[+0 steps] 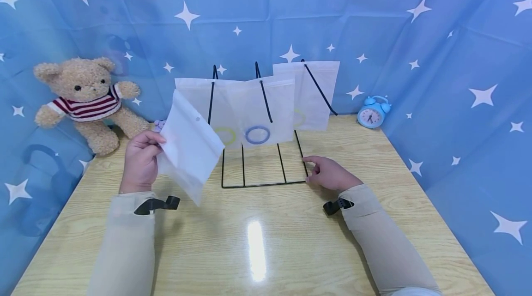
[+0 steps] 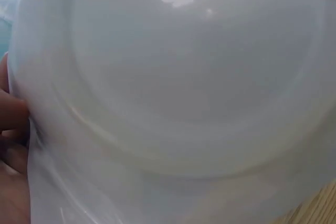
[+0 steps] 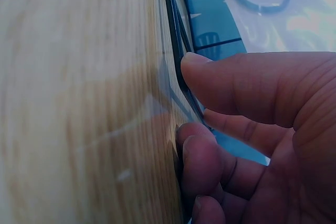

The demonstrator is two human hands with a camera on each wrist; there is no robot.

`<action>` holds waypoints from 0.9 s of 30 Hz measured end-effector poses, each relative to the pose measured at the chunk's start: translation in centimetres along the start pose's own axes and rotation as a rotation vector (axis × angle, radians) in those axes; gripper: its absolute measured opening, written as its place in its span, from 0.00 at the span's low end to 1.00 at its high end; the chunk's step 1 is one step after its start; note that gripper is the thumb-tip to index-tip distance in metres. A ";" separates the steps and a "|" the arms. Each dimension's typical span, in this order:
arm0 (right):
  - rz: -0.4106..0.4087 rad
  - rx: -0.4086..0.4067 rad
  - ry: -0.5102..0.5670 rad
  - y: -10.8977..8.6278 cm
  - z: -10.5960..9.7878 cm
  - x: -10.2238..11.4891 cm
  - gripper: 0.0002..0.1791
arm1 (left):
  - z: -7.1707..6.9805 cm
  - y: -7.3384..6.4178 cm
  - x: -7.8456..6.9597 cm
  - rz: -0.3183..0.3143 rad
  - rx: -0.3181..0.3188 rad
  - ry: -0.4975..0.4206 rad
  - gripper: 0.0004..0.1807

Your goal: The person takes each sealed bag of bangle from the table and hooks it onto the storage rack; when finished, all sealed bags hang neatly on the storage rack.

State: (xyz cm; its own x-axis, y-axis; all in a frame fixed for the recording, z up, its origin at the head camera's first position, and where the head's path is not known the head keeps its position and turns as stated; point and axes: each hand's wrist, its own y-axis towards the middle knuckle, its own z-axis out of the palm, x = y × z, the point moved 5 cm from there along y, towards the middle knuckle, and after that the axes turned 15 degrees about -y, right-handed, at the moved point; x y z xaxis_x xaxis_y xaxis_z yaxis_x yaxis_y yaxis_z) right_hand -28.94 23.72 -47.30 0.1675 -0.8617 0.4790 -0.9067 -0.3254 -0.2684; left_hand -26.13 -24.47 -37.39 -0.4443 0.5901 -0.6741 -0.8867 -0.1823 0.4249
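Note:
My left hand (image 1: 140, 161) pinches the edge of a white, translucent zip bag (image 1: 189, 141) with a hang hole, held up tilted over the table. In the left wrist view the bag (image 2: 199, 98) fills the picture, and a faint ring shows through it. At the front right corner of a black wire rack (image 1: 266, 185), my right hand (image 1: 328, 173) grips the base wire between thumb and fingers. On the rack's prongs hang several similar bags; the middle one (image 1: 278, 102) has a blue ring (image 1: 257, 135) in it, the left one a yellow-green ring (image 1: 226, 135).
A third hung bag (image 1: 322, 88) is on the right prong. The teddy bear (image 1: 89, 97) sits at the back left, and a blue alarm clock (image 1: 372, 112) stands at the back right. A starry blue curtain (image 1: 249, 5) closes off the back of the wooden table (image 1: 216, 250).

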 end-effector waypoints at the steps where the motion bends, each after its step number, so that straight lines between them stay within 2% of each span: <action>1: 0.000 0.000 0.002 0.0 0.0 0.0 0.38 | 0.2 -0.1 0.0 -0.006 0.022 0.017 0.30; 4: 0.003 0.001 0.005 0.0 0.0 0.0 0.38 | 0.6 -0.3 0.0 -0.027 0.066 0.083 0.30; 8: 0.003 0.004 0.010 -0.1 0.0 0.0 0.38 | 0.8 -0.6 0.1 -0.067 0.077 0.148 0.30; 11: 0.000 0.004 0.011 -0.1 0.0 0.0 0.38 | 0.9 -0.6 0.1 -0.091 0.084 0.149 0.29; 17: -0.003 0.004 0.010 0.0 0.1 -0.2 0.38 | 1.2 -0.7 0.1 -0.100 0.103 0.154 0.28; 27: 0.006 0.004 -0.006 0.3 0.1 -0.4 0.38 | 1.2 -0.6 0.3 -0.123 0.072 0.222 0.26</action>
State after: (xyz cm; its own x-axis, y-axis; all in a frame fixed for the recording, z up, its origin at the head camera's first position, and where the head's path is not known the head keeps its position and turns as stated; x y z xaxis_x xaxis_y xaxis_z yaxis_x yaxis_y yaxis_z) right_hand -29.23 23.89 -47.68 0.1645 -0.8658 0.4726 -0.9063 -0.3218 -0.2740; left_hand -25.56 -23.22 -37.17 -0.3577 0.4162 -0.8360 -0.9280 -0.0588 0.3678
